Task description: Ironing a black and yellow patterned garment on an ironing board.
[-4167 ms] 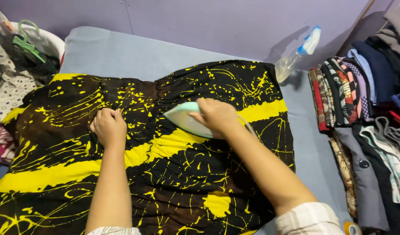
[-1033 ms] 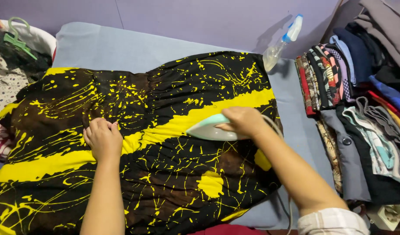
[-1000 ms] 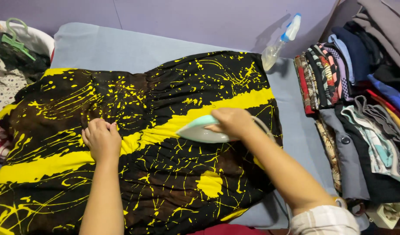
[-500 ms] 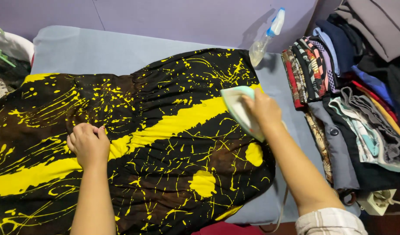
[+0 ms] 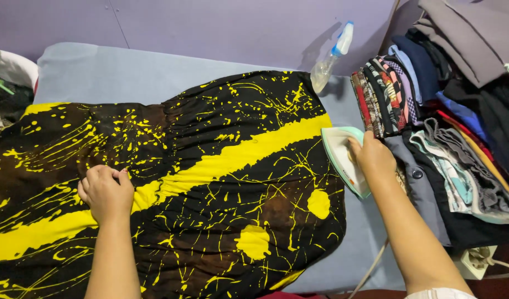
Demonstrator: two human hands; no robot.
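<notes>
Lilac wall (image 5: pixel 210 27) backs a grey-blue padded ironing surface (image 5: pixel 99 75) with a black fabric splashed and striped in yellow (image 5: pixel 210 182) spread over most of it. Right hand (image 5: pixel 371 158) is closed around the handle of a pale mint-green electric iron (image 5: pixel 343 158); half a second ago the iron sat on the fabric's upper right part, now it is tipped on its side at the fabric's right edge, soleplate facing left, over bare surface just beside the clothes pile. Left hand (image 5: pixel 106 192) stays loosely curled, knuckles up, pressing the fabric down on the yellow stripe, well apart from the iron. Clear plastic spray bottle with blue-white nozzle (image 5: pixel 331 58) leans by the wall near the fabric's top corner. Stack of folded mixed-colour clothes (image 5: pixel 431 122) crowds the right edge, touching or nearly touching the iron hand. Open surface: strip along the top, narrow band lower right, where the iron's pale cord (image 5: pixel 370 271) drops off the front edge. White power strip (image 5: pixel 478 260) at bottom right.
</notes>
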